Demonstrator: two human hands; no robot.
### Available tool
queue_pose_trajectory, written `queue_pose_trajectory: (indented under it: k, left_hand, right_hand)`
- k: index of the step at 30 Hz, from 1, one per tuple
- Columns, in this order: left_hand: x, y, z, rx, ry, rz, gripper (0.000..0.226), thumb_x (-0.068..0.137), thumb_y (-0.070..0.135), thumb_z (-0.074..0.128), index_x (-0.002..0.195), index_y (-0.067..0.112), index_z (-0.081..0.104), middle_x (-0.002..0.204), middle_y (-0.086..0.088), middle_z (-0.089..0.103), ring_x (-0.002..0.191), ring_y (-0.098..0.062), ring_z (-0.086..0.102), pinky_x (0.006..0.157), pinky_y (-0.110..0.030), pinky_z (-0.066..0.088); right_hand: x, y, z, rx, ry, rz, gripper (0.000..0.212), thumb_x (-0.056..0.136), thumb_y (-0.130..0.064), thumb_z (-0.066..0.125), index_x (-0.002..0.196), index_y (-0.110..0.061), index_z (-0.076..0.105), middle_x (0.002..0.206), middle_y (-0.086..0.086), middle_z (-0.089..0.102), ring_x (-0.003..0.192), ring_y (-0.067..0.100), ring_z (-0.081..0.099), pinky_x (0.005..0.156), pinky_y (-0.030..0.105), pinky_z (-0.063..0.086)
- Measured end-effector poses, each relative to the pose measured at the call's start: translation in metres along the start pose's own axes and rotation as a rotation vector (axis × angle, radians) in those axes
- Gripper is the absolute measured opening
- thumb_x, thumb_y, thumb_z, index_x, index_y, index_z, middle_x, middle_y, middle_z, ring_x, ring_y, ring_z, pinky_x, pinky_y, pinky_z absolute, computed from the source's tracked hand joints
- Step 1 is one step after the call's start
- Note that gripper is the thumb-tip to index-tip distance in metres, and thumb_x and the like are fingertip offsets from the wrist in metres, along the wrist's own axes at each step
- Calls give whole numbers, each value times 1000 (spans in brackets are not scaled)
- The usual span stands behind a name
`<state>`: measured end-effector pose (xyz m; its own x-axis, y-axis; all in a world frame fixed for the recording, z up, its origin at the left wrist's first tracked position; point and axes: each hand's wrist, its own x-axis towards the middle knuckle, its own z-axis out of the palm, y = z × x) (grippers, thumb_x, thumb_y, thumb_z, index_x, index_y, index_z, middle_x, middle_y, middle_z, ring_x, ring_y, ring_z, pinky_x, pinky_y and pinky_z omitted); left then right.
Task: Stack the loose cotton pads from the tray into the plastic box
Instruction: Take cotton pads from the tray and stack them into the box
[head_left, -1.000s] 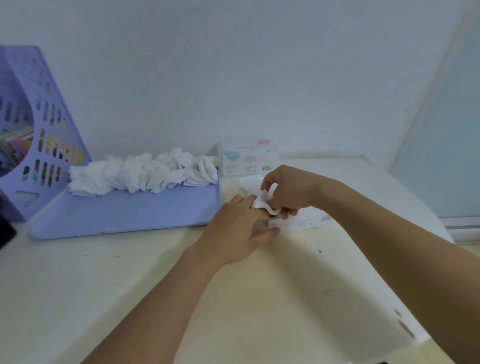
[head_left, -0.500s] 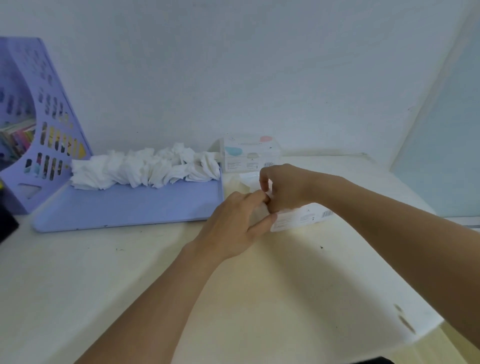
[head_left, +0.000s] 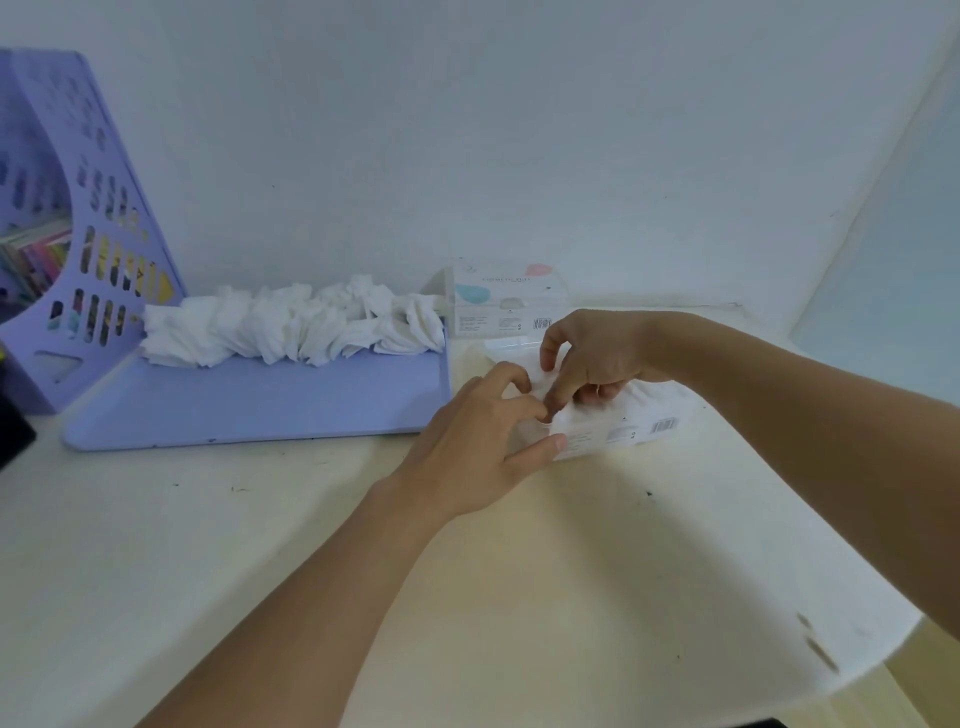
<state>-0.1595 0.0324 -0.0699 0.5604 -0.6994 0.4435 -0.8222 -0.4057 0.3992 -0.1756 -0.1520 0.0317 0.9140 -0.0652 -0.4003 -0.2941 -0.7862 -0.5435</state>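
While both hands meet over the clear plastic box (head_left: 623, 426) on the cream table (head_left: 519, 597), I see the left hand (head_left: 483, 441) holding the box's left end, with its thumb on the front wall and its fingers curled over the top edge; the right hand (head_left: 592, 353) reaches down from above with bent fingers and pinches a white cotton pad (head_left: 537, 376) at the box's open top; more white pads fill the box, and small labels with bar codes show on its front; to the left, just beside the box, lies the flat purple plastic tray (head_left: 260, 400); a long heap of loose white cotton pads (head_left: 291, 325) lies along the tray's far edge, near the wall; behind the box stands a small clear packet with pink and blue spots (head_left: 506, 306); at the far left stands a purple plastic file holder with slots (head_left: 98, 244), and I can see bright papers inside it.
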Motion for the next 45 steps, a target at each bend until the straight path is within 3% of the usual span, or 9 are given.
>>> queue_pose_trajectory:
  k: [6, 10, 19, 24, 26, 30, 34, 37, 45]
  left_hand:
    - [1, 2, -2, 6, 5, 70, 26, 98, 45, 55, 99, 23, 68, 115, 21, 47, 92, -14, 50, 74, -38, 52]
    - [0, -4, -2, -38, -36, 56, 23, 97, 49, 53, 103, 30, 63, 104, 21, 52, 87, -14, 55, 73, -38, 52]
    - [4, 6, -7, 81, -141, 61, 26, 101, 52, 42, 118, 32, 47, 106, 12, 55, 84, -12, 57, 69, -33, 48]
    - [7, 7, -6, 154, -204, 74, 39, 101, 52, 40, 135, 33, 41, 113, 7, 56, 86, -21, 62, 72, -40, 52]
    - [11, 6, -10, 175, -188, 89, 35, 101, 53, 40, 131, 37, 49, 109, 8, 62, 89, -19, 62, 72, -39, 53]
    - [19, 9, -9, 232, -205, 64, 42, 100, 58, 37, 111, 30, 66, 101, 7, 67, 86, -20, 64, 69, -38, 53]
    - [17, 10, -8, 197, -180, 32, 44, 98, 60, 43, 86, 26, 68, 82, 8, 64, 74, -14, 59, 63, -32, 47]
    - [13, 4, -11, 168, -135, 61, 48, 97, 57, 48, 68, 20, 57, 72, 6, 58, 65, -13, 54, 58, -33, 45]
    - [0, -13, -14, -42, 83, 82, 28, 83, 50, 69, 79, 24, 62, 84, 14, 58, 67, -5, 57, 58, -18, 42]
  right_hand:
    - [-3, -6, 3, -48, 72, -36, 40, 67, -12, 90, 95, -16, 62, 65, 0, 67, 53, 11, 55, 48, 20, 41]
    - [-16, -11, 9, -269, 277, -295, 5, 74, -18, 80, 76, -20, 76, 78, -4, 73, 63, 2, 57, 57, 16, 46]
    - [-22, -5, 14, -583, 30, -305, 17, 84, -25, 64, 100, -24, 71, 104, -6, 65, 91, 11, 60, 81, 32, 53]
    - [-23, -7, 8, -433, -56, -276, 22, 76, -17, 62, 93, -19, 74, 78, -4, 65, 68, 9, 55, 62, 22, 43]
    - [-28, -4, 4, -306, -72, -296, 30, 70, -18, 58, 93, -20, 77, 70, 2, 61, 63, 9, 50, 60, 21, 39]
    - [-29, -1, 6, -322, -20, -270, 26, 83, -8, 58, 96, -19, 78, 57, -20, 56, 57, -4, 51, 55, 7, 36]
    - [-26, -6, 10, -308, -41, -256, 17, 81, -12, 58, 85, -6, 74, 67, 2, 56, 64, 14, 48, 64, 27, 40]
    - [-26, -6, 12, -127, -52, -250, 18, 81, -6, 58, 84, 0, 74, 67, 12, 57, 64, 18, 48, 59, 27, 41]
    - [-28, -23, 15, -362, -130, -275, 26, 87, -9, 59, 106, -22, 71, 76, -5, 57, 65, 11, 50, 58, 17, 40]
